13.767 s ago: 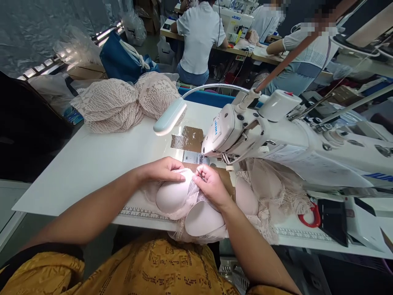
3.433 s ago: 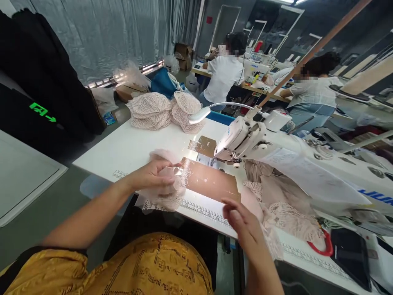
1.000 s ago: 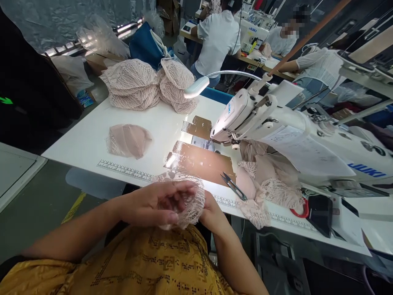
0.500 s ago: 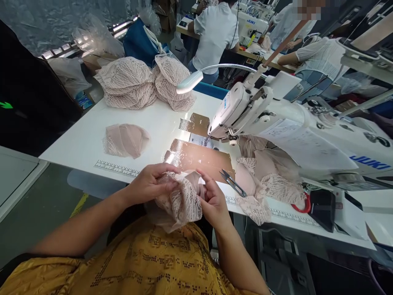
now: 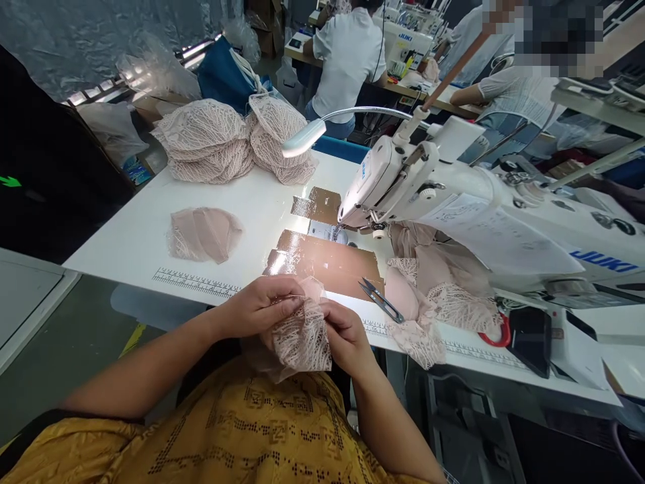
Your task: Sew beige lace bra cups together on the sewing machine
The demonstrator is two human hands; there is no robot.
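Note:
A pink lace bra piece (image 5: 301,334) hangs between both my hands at the near edge of the white table (image 5: 146,236). My left hand (image 5: 262,307) grips its upper left edge with closed fingers. My right hand (image 5: 343,334) pinches its right side. A thread snip (image 5: 379,301) lies on the table just right of my hands. The white sewing machine (image 5: 453,202) stands beyond, its head over a brown taped patch (image 5: 322,259).
One folded pink piece (image 5: 203,233) lies at the table's left. Stacks of lace cups (image 5: 226,140) sit at the far left corner. More lace pieces (image 5: 433,296) heap under the machine arm. Red-handled scissors (image 5: 496,334) and a black device (image 5: 529,339) lie at right. Other people sit at machines behind.
My hands have drawn closer together on the lace piece and lifted it slightly toward the table edge. Before that, a finished piece was laid at the table's left.

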